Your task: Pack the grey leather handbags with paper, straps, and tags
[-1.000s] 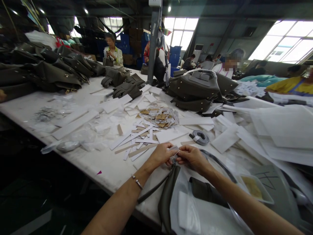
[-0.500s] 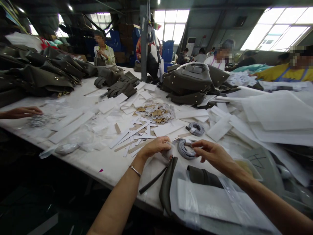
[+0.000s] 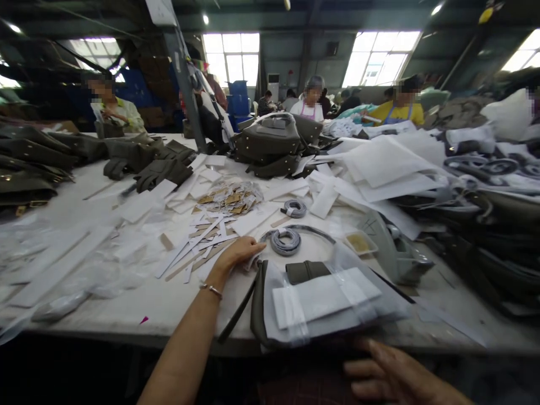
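My left hand is closed at the upper left corner of a dark olive bag, pinching pale wrapping there. A dark strap hangs from that corner down to the table edge. White padding and clear plastic cover most of the bag's face, with a rolled olive flap above. My right hand is off the table, below the bag's lower right side, slightly blurred. Its fingers are apart and nothing shows in them. A wrapped coiled strap lies just beyond the bag, its tail running right.
Card strips and a pile of tags lie left of the coil. A second coil, a tape dispenser and a small tray are nearby. Olive bags and white sheets are stacked behind. Co-workers sit across.
My right hand has left the coiled strap and moved down toward me, past the table edge. My left hand stays at the bag's corner. The view has turned right.
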The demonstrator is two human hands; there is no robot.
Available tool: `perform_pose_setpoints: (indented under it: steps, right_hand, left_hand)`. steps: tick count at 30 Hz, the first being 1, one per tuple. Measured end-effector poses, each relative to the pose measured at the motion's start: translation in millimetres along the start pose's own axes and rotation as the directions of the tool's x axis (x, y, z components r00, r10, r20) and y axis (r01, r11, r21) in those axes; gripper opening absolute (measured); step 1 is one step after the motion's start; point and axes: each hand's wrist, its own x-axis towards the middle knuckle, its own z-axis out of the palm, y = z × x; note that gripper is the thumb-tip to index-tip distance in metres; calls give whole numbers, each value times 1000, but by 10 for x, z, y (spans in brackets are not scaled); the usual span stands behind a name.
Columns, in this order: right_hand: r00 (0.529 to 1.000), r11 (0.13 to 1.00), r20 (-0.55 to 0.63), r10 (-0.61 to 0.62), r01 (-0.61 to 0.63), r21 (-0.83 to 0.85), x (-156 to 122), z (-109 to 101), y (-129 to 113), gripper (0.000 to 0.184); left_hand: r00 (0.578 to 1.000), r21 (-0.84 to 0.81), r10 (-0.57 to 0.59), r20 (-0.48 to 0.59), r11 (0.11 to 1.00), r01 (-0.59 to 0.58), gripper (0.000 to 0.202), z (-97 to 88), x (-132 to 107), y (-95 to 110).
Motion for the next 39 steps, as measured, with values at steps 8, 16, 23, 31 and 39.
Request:
perform_pose_setpoints:
  steps: [8, 16, 23, 31, 39]
  right_hand:
    - [994, 910, 58, -94, 62, 411, 33, 312, -15, 86]
    - [939, 789, 124, -320, 192, 584, 103, 383, 125, 44]
    - [751, 559, 11, -660, 482, 675, -3, 308, -246, 44]
    - [656, 517, -63, -753, 647, 560, -193, -70, -969, 51]
    - [218, 58, -449, -866, 938, 342, -1068, -762, -2267, 20]
  left_hand:
    - [978, 305, 139, -153, 948, -87, 16, 176, -125, 602]
    - [841, 337, 423, -337, 888, -311, 11, -12, -1001, 1525]
    - [803, 127, 436, -407, 897, -423, 21, -111, -973, 1946]
    - [757, 69, 520, -396, 839, -540, 23, 256, -712, 2417]
    - [590, -150, 716, -373, 581, -800, 44, 448, -202, 3702]
